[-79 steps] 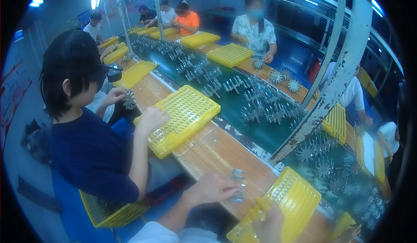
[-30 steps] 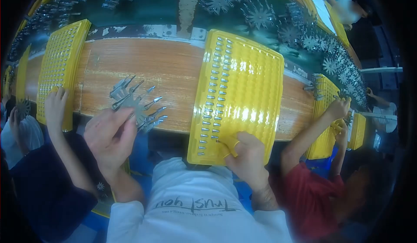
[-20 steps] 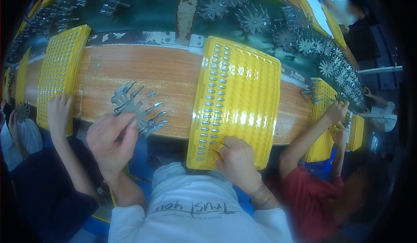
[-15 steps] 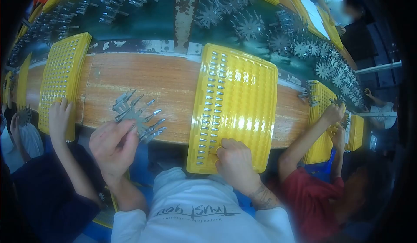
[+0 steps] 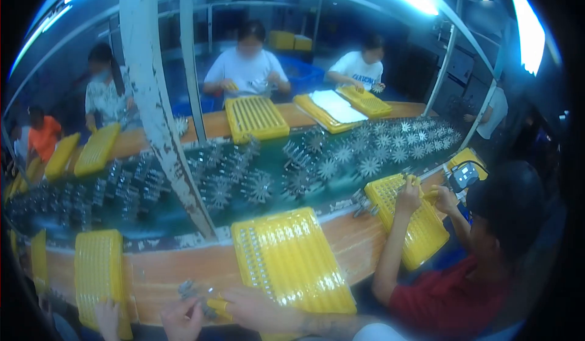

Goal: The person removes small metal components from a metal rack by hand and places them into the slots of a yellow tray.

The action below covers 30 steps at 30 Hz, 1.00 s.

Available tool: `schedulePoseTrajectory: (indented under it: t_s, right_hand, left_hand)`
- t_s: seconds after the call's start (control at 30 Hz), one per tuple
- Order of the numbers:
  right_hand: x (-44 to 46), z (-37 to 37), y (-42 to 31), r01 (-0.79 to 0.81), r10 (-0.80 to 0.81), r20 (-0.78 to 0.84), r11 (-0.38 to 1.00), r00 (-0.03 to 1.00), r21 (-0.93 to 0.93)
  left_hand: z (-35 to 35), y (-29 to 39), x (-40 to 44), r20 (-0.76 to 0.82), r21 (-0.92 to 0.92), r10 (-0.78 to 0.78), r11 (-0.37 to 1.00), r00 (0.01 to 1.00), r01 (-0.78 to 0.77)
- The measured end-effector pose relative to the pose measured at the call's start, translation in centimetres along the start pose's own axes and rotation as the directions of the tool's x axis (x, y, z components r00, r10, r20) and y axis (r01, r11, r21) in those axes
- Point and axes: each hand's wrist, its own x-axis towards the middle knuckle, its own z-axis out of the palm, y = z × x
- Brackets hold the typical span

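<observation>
My left hand (image 5: 181,319) is at the bottom, closed on a star-shaped metal rack (image 5: 187,290) that carries small metal pieces and is partly hidden and blurred. Close beside it, my right hand (image 5: 247,306) reaches across from the right, with yellow covers on its fingertips. Those fingers are together at the rack; whatever they pinch is too blurred to make out. Behind my right hand lies a yellow ribbed tray (image 5: 298,256) on the wooden bench (image 5: 183,263), with small metal pieces in rows along its left side.
A green conveyor (image 5: 280,202) carries many star-shaped racks (image 5: 368,165). A peeling metal post (image 5: 161,116) stands at the bench edge. To the right, a person in a red shirt (image 5: 451,298) handles pieces over a yellow tray (image 5: 420,237). Another tray (image 5: 97,274) is at left; several people sit opposite.
The view has tilted up and swung, showing the people opposite. My right hand has left the tray and come over to the rack at my left hand.
</observation>
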Motion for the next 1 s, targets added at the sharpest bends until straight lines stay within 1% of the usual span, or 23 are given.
schedulePoseTrajectory:
  t_s: [0.03, 0.07, 0.1, 0.13, 0.17, 0.2, 0.4, 0.47, 0.53, 0.57, 0.6, 0.63, 0.67, 0.7, 0.73, 0.77, 0.8, 0.83, 0.87, 0.9, 0.93, 0.97, 1.0]
  right_hand:
    - [0.0, 0.4, 0.2, 0.021, -0.022, -0.023, 1.0, 1.0, -0.02]
    - [0.1, 0.6, 0.4, 0.043, -0.044, -0.032, 0.999, 0.999, -0.005]
    - [0.2, 0.7, 0.7, 0.062, -0.062, -0.037, 0.998, 0.997, 0.012]
    - [0.5, -0.1, 0.5, 0.075, -0.075, -0.046, 0.997, 0.996, 0.0]
    - [0.8, -1.4, -0.1, 0.041, -0.042, 0.052, 0.999, 0.998, 0.025]
    - [1.1, -2.6, -0.8, -0.001, -0.006, 0.151, 0.999, 0.988, 0.048]
    - [2.6, -4.1, -0.6, 0.073, -0.066, 0.176, 0.997, 0.982, -0.032]
    - [2.7, -2.6, 0.2, 0.1, -0.093, 0.197, 0.995, 0.976, -0.029]
    - [2.1, 0.5, 2.2, 0.236, -0.212, 0.174, 0.963, 0.962, -0.13]
    - [1.9, 0.9, 2.3, 0.241, -0.218, 0.179, 0.964, 0.959, -0.115]
    - [1.8, 1.1, 2.5, 0.265, -0.25, 0.127, 0.957, 0.96, -0.12]
    - [2.0, 0.8, 2.2, 0.293, -0.285, 0.08, 0.949, 0.955, -0.119]
    - [2.2, 0.3, 1.9, 0.315, -0.307, 0.099, 0.946, 0.947, -0.082]
    - [2.6, -0.6, 1.4, 0.286, -0.279, 0.09, 0.955, 0.956, -0.075]
    - [3.0, -1.2, 1.0, 0.266, -0.26, 0.086, 0.962, 0.962, -0.064]
    - [3.3, -1.6, 0.6, 0.305, -0.302, 0.112, 0.952, 0.947, -0.011]
    - [3.5, -2.0, 0.2, 0.259, -0.256, 0.098, 0.966, 0.962, -0.015]
    - [3.8, -2.4, -0.1, 0.209, -0.206, 0.085, 0.978, 0.975, -0.023]
    - [4.2, -2.8, -0.3, 0.244, -0.245, 0.11, 0.97, 0.963, 0.019]
    - [4.5, -3.2, -0.4, 0.229, -0.225, 0.107, 0.973, 0.969, -0.027]
    - [4.5, -3.4, -0.5, 0.213, -0.205, 0.103, 0.974, 0.973, -0.075]
    - [4.4, -3.7, -0.7, 0.253, -0.247, 0.131, 0.967, 0.96, -0.031]
    - [4.4, -3.8, -0.9, 0.24, -0.232, 0.119, 0.969, 0.965, -0.057]
  left_hand:
    - [-0.8, 0.7, -0.1, 0.169, 0.108, -0.193, 0.978, 0.967, 0.176]
    - [-1.2, 0.8, -0.3, 0.304, 0.243, -0.396, 0.911, 0.866, 0.332]
    - [-1.0, 0.2, -0.5, 0.289, 0.24, -0.38, 0.917, 0.879, 0.318]
    - [-0.7, -0.5, -0.8, 0.308, 0.077, -0.418, 0.906, 0.854, 0.416]
    - [-0.4, -0.9, -0.9, 0.341, -0.086, -0.448, 0.861, 0.827, 0.502]
    - [-0.2, -1.1, -0.9, 0.338, -0.091, -0.436, 0.867, 0.834, 0.491]
    - [-0.8, 0.4, -0.1, 0.313, -0.048, -0.323, 0.934, 0.893, 0.355]
    - [-1.3, 0.6, 0.1, 0.342, -0.107, -0.245, 0.949, 0.907, 0.296]
    - [-1.2, 0.6, -0.1, 0.359, -0.096, -0.304, 0.929, 0.883, 0.359]
    - [-1.1, 0.7, -0.3, 0.368, -0.089, -0.361, 0.904, 0.857, 0.419]
    - [-0.9, 0.8, -0.5, 0.358, -0.082, -0.383, 0.896, 0.852, 0.437]
    - [-0.7, 1.0, -0.6, 0.298, -0.081, -0.343, 0.921, 0.891, 0.382]
    - [-0.7, 1.1, -0.7, 0.231, -0.072, -0.308, 0.94, 0.923, 0.332]
    - [-0.7, 1.4, -0.7, 0.2, -0.057, -0.355, 0.926, 0.913, 0.373]
    - [-0.7, 1.7, -0.5, 0.087, -0.106, -0.301, 0.945, 0.95, 0.309]
    - [-0.9, 2.1, -0.4, -0.034, -0.135, -0.244, 0.962, 0.969, 0.238]
    - [-1.4, 2.2, -0.4, -0.077, -0.11, -0.29, 0.953, 0.954, 0.281]
    - [-1.8, 2.2, -0.4, -0.052, -0.074, -0.125, 0.99, 0.991, 0.121]
    - [-2.2, 2.4, -0.4, -0.013, -0.041, 0.044, 0.998, 0.999, -0.044]
    - [-2.4, 2.6, -0.3, -0.041, -0.014, 0.005, 1.0, 0.999, -0.006]
    - [-2.2, 3.0, -0.3, -0.002, -0.011, 0.002, 1.0, 1.0, -0.002]
    - [-2.1, 3.4, -0.3, 0.03, -0.005, -0.011, 1.0, 0.999, 0.011]
    - [-1.8, 2.9, -0.4, 0.031, 0.014, 0.042, 0.999, 0.999, -0.043]
